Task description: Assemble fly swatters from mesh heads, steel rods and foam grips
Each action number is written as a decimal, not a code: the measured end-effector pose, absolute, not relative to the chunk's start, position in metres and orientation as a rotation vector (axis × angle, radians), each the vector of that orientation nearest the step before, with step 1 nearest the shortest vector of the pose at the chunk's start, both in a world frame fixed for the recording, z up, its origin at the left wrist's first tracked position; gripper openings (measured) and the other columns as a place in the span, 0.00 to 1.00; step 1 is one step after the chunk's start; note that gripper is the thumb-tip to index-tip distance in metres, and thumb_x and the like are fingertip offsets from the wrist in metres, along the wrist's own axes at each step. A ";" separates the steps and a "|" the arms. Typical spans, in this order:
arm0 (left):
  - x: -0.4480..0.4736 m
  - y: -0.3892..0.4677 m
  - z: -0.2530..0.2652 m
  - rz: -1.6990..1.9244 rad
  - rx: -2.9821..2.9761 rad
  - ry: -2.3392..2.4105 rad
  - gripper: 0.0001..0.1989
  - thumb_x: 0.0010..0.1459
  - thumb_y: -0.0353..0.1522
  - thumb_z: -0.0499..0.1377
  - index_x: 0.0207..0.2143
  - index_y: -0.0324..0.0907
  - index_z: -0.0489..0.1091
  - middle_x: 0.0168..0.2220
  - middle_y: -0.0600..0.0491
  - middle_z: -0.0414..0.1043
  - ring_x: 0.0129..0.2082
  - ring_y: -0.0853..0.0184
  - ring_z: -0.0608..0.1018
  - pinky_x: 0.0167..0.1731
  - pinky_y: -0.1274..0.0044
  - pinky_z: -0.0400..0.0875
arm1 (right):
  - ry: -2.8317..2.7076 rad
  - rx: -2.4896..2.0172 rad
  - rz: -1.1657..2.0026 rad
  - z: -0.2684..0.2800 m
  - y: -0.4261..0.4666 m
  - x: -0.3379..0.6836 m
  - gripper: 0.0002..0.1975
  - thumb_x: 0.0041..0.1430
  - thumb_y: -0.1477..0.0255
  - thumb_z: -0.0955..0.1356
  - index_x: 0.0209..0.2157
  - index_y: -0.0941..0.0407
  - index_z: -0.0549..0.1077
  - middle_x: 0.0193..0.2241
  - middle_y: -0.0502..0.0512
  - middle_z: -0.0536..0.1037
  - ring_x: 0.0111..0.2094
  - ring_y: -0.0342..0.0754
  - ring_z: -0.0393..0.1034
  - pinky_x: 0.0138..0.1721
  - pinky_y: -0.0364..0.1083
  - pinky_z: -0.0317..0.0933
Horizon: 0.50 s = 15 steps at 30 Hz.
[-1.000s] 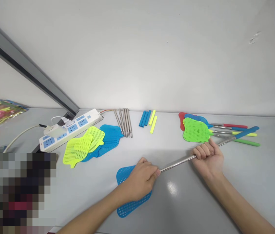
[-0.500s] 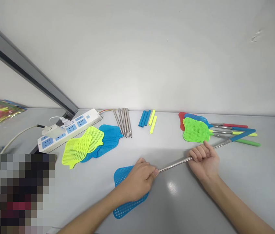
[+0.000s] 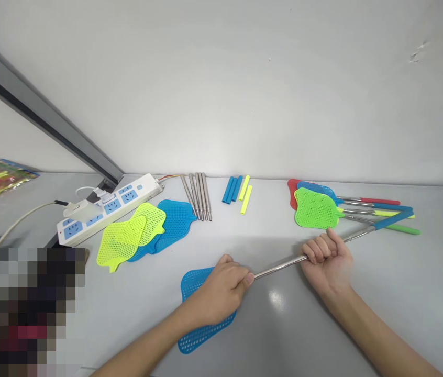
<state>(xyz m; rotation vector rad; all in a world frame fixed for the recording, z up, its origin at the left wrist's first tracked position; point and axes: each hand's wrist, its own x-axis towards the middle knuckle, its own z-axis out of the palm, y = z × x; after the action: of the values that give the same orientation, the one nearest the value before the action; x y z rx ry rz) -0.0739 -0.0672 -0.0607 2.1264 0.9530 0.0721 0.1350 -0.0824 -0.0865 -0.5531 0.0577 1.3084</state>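
A blue fly swatter (image 3: pixel 194 283) with a metal telescopic rod and a blue grip (image 3: pixel 393 218) slants across the front of the table. My left hand (image 3: pixel 223 290) is closed around the neck where its head meets the rod, covering much of the perforated head. Farther along the rod, my right hand (image 3: pixel 327 262) is wrapped round the metal with its palm turned up. Behind the right hand lies a pile of fly swatters with a green head (image 3: pixel 316 208) on top; red and blue heads show beneath it. The blue grip crosses over their handles.
A white power strip (image 3: pixel 107 209) with plugs sits at the left. Loose yellow swatter heads (image 3: pixel 121 241) and blue ones (image 3: pixel 174 225) lie before it. Several metal rods (image 3: pixel 201 196), blue sleeves (image 3: pixel 232 189) and yellow sleeves (image 3: pixel 246 200) rest along the wall.
Both hands and the held swatter have shifted very slightly left. Their grips look the same, and the whole view has moved a little.
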 end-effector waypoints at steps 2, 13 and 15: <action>-0.074 -0.067 -0.060 0.065 2.120 0.955 0.17 0.60 0.34 0.37 0.18 0.40 0.48 0.18 0.58 0.54 0.26 0.71 0.60 0.34 0.76 0.56 | 0.056 -0.557 1.313 -0.087 -0.083 0.134 0.21 0.52 0.73 0.61 0.15 0.56 0.42 0.11 0.43 0.39 0.13 0.39 0.34 0.11 0.39 0.44; -0.074 -0.070 -0.057 0.048 2.078 0.991 0.17 0.60 0.35 0.38 0.19 0.40 0.51 0.20 0.57 0.57 0.29 0.69 0.60 0.33 0.76 0.56 | 0.149 -0.553 1.332 -0.088 -0.086 0.122 0.21 0.52 0.72 0.61 0.15 0.56 0.42 0.11 0.43 0.39 0.13 0.39 0.34 0.11 0.40 0.44; -0.074 -0.070 -0.057 0.045 2.077 0.981 0.17 0.60 0.35 0.38 0.19 0.40 0.52 0.20 0.57 0.57 0.29 0.69 0.60 0.34 0.76 0.56 | 0.118 -0.567 1.339 -0.088 -0.087 0.118 0.22 0.52 0.71 0.62 0.15 0.56 0.42 0.11 0.43 0.39 0.13 0.39 0.35 0.12 0.40 0.45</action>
<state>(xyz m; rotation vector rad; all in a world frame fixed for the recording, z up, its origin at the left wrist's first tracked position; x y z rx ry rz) -0.0742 -0.0695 -0.0567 2.0766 0.9805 0.0451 0.1184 -0.0875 -0.0876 -0.5674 0.1180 1.3390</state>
